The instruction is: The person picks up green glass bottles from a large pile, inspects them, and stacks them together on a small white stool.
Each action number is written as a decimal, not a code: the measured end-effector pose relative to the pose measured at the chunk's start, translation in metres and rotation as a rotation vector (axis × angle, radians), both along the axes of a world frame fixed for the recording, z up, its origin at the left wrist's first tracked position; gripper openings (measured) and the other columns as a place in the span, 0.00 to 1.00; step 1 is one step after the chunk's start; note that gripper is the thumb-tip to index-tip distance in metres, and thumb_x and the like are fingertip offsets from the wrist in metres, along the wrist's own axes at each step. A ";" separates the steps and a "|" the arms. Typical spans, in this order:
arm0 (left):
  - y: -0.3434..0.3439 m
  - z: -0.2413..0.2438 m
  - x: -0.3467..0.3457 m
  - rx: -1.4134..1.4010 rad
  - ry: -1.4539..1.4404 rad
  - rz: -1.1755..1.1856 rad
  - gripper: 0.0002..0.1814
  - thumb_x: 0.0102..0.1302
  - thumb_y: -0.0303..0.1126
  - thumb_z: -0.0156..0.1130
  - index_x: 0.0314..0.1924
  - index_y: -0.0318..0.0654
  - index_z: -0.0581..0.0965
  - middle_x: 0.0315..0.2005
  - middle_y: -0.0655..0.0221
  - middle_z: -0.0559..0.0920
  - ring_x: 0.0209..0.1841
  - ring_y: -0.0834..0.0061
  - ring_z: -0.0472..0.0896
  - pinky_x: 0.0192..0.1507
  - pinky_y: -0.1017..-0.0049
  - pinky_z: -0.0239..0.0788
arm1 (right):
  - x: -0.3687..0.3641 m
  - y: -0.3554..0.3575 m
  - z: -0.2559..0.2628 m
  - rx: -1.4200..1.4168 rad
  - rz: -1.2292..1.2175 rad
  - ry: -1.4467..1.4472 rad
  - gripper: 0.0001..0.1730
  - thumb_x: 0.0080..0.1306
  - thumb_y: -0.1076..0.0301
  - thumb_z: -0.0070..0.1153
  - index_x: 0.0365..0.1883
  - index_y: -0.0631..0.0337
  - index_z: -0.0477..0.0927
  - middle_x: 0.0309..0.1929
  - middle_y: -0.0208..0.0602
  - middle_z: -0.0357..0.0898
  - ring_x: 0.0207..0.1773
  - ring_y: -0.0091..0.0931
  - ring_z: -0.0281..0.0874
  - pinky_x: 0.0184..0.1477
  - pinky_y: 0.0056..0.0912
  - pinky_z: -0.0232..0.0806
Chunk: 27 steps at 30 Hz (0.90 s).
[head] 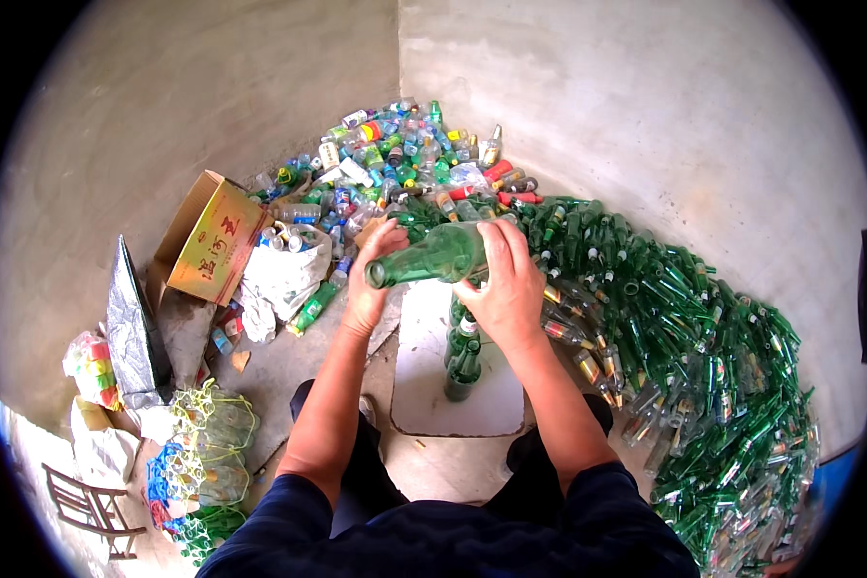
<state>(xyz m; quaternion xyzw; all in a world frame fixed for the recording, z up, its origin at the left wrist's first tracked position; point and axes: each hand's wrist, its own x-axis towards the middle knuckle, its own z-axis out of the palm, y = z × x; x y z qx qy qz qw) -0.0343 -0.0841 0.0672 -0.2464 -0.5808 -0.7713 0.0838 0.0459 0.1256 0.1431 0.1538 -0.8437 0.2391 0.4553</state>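
A green glass bottle (433,259) lies nearly level above a small white-topped table (423,368), its open mouth pointing left. My right hand (506,282) grips it around the base end, thumb below and fingers over the top. Beside the neck is my left hand (376,271), palm towards the bottle and fingers slightly curled. The neck hides part of that hand, so whether it touches the glass is unclear. Below my right hand, a green bottle (464,372) stands upright on the table with other green bottles in line behind it, partly hidden.
Green glass bottles (643,311) are heaped along the right wall. Mixed plastic bottles (404,155) fill the far corner. To the left are a cardboard box (217,246) bearing writing, a white bag (282,271), netted bottles (217,448) and a wooden chair (94,509).
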 end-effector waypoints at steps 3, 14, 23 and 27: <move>0.029 0.019 0.033 -0.080 0.164 0.030 0.51 0.59 0.42 0.76 0.77 0.40 0.58 0.68 0.54 0.71 0.70 0.60 0.71 0.71 0.62 0.63 | -0.004 0.006 -0.002 0.048 -0.044 -0.001 0.43 0.45 0.69 0.77 0.62 0.56 0.73 0.63 0.41 0.73 0.56 0.43 0.81 0.53 0.43 0.77; 0.031 0.032 0.049 -0.014 0.239 0.251 0.28 0.67 0.29 0.71 0.64 0.31 0.73 0.64 0.56 0.77 0.66 0.66 0.75 0.69 0.65 0.67 | -0.014 0.000 -0.007 0.061 0.128 0.003 0.40 0.51 0.74 0.73 0.65 0.52 0.74 0.62 0.37 0.75 0.58 0.42 0.79 0.53 0.42 0.76; -0.017 0.028 -0.001 -0.061 0.048 0.452 0.22 0.66 0.26 0.71 0.57 0.25 0.75 0.52 0.61 0.84 0.53 0.74 0.82 0.57 0.72 0.75 | -0.020 0.112 -0.013 -0.497 0.025 -0.455 0.26 0.66 0.70 0.68 0.62 0.61 0.78 0.55 0.38 0.83 0.37 0.22 0.82 0.41 0.26 0.75; -0.015 0.028 -0.041 -0.864 0.002 0.599 0.32 0.60 0.48 0.76 0.52 0.28 0.80 0.40 0.49 0.88 0.41 0.56 0.88 0.49 0.65 0.79 | -0.032 0.241 -0.108 -0.698 -0.242 -0.829 0.22 0.66 0.68 0.66 0.58 0.62 0.81 0.45 0.32 0.86 0.38 0.21 0.81 0.40 0.26 0.73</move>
